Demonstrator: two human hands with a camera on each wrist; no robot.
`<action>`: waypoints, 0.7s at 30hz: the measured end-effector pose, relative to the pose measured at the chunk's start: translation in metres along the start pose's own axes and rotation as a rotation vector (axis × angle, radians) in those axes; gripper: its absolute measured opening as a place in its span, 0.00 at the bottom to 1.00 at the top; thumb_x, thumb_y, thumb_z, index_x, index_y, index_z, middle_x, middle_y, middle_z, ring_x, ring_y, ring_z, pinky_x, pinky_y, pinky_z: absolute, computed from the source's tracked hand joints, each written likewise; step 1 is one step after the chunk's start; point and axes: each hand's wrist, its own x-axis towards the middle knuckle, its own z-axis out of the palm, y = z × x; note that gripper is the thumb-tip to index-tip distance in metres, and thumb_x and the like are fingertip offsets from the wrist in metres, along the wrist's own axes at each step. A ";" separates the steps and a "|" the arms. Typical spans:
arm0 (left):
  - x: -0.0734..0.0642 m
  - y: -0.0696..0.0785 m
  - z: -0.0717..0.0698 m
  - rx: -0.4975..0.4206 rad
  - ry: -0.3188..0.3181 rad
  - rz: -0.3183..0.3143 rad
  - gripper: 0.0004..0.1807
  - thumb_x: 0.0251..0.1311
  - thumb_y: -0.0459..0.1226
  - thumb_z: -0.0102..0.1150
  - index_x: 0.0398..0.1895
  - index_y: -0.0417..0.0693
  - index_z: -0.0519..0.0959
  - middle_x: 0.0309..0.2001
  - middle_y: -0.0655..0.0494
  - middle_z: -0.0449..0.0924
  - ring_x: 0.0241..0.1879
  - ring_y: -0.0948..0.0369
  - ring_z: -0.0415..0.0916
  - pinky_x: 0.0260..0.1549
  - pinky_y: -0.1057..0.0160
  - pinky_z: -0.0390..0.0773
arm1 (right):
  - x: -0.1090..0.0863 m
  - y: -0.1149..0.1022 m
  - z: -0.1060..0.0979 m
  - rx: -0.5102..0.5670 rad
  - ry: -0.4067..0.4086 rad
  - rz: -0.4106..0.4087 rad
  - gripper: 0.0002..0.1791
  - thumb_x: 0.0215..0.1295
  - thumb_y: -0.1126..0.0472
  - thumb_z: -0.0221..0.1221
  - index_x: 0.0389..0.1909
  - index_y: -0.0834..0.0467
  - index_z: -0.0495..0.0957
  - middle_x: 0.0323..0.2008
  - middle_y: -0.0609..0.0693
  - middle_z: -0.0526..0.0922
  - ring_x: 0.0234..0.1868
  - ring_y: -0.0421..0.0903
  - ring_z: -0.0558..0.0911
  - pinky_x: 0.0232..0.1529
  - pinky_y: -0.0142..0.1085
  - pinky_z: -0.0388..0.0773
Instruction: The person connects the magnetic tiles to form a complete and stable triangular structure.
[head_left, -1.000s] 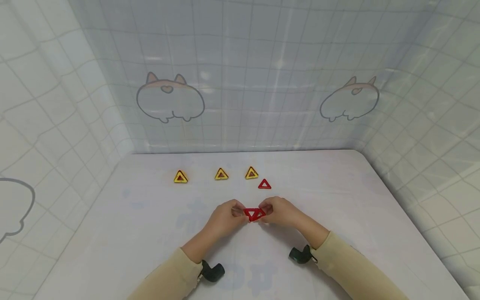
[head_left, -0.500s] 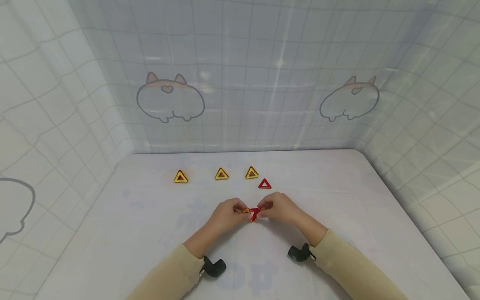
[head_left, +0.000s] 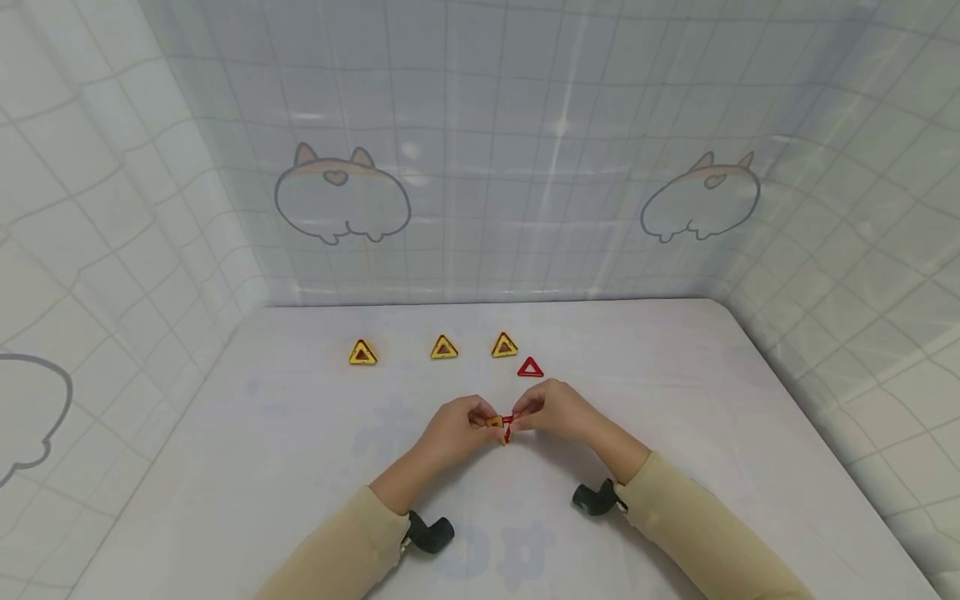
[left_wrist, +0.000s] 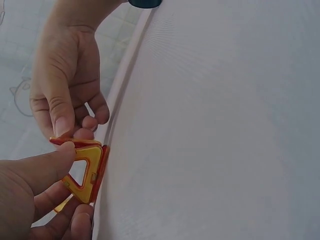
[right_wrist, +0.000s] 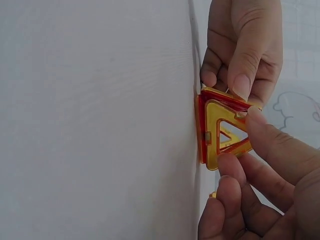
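My left hand and right hand meet over the middle of the table, pinching a small cluster of magnetic triangle tiles between them. In the left wrist view, a yellow triangle tile with an open centre faces the camera; red tiles join along its edges at angles. The left thumb presses its corner, while the right hand pinches a tile at the top. From the right wrist, a yellow tile shows, tilted against red tiles, with the right thumb and fingers on its side. Fingers hide part of the cluster.
Beyond the hands lie three yellow triangle pieces: a left one, a middle one and a right one. A flat red triangle tile lies near the right one. Tiled-pattern walls enclose the white table at back and sides.
The red tiles between the hands have folded up from a flatter pose, with yellow now showing by the left fingers. The right hand has shifted slightly away from the body. Table pieces stay put.
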 end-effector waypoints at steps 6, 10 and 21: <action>0.001 0.000 0.001 -0.003 0.001 -0.006 0.14 0.57 0.45 0.73 0.38 0.49 0.81 0.34 0.61 0.80 0.35 0.63 0.76 0.38 0.61 0.78 | 0.003 0.002 -0.001 -0.010 -0.020 -0.022 0.07 0.57 0.58 0.73 0.35 0.56 0.88 0.30 0.43 0.87 0.32 0.39 0.80 0.35 0.35 0.78; 0.000 0.004 0.003 0.032 0.013 -0.035 0.16 0.55 0.46 0.74 0.39 0.48 0.81 0.35 0.59 0.79 0.36 0.62 0.75 0.38 0.60 0.77 | 0.002 0.003 -0.003 -0.025 -0.029 -0.017 0.06 0.59 0.58 0.71 0.36 0.55 0.88 0.32 0.42 0.86 0.33 0.40 0.80 0.35 0.35 0.77; 0.002 0.012 0.015 0.161 0.044 -0.097 0.25 0.52 0.50 0.76 0.41 0.45 0.75 0.36 0.55 0.73 0.35 0.59 0.70 0.38 0.58 0.74 | 0.006 0.005 -0.027 -0.099 0.049 -0.009 0.07 0.64 0.61 0.68 0.41 0.57 0.86 0.36 0.44 0.85 0.36 0.42 0.78 0.39 0.36 0.76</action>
